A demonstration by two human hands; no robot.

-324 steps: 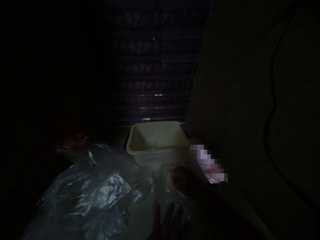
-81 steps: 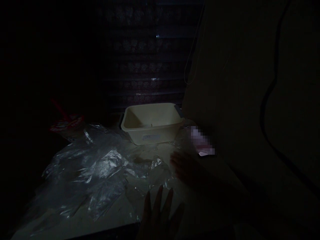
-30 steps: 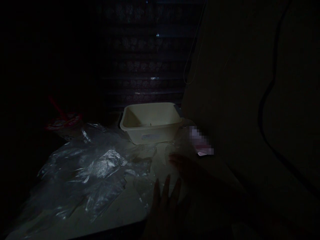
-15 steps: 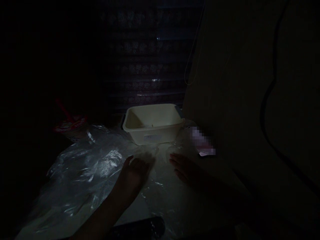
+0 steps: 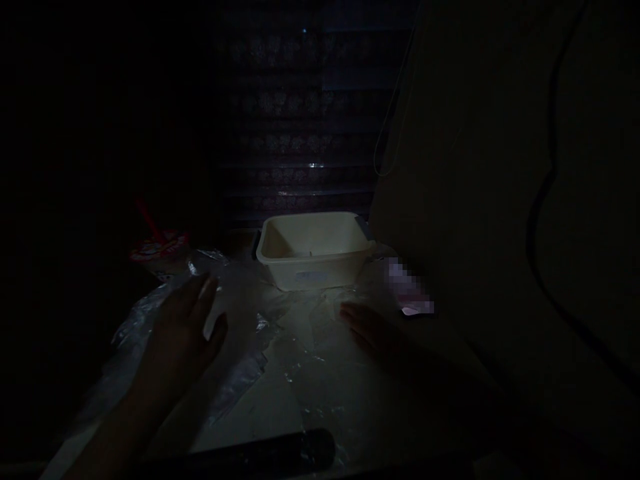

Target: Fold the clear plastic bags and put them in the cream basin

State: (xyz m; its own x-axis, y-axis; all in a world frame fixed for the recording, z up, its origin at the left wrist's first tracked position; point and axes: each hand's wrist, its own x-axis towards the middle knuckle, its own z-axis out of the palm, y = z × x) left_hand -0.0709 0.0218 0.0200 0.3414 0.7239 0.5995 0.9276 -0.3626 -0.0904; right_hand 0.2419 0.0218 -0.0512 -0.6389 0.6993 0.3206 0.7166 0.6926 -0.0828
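My left hand [image 5: 183,327] is open over the crumpled clear plastic sheet [image 5: 240,380] on the left of the table, thumb apart from the fingers. On the right, my right hand [image 5: 373,328] lies flat with fingers stretched out, over a smooth clear film [image 5: 320,353] on the pale tabletop. Beyond both hands stands a cream plastic basin [image 5: 317,267] with dark handles and a pale label on its front. Something tiny lies on its floor, too small to name. The scene is very dark.
A sealed cup [image 5: 160,253] with a red straw stands at the back left. To the right lies a pinkish blurred item [image 5: 410,287]. A dark cylinder [image 5: 310,450] lies along the near edge. Blinds [image 5: 295,133] hang behind, with a loop of cord [image 5: 383,170].
My left hand has moved left from the middle, and the crumpled plastic has shifted left with it. My right hand has stayed nearly in place. The view has shifted slightly.
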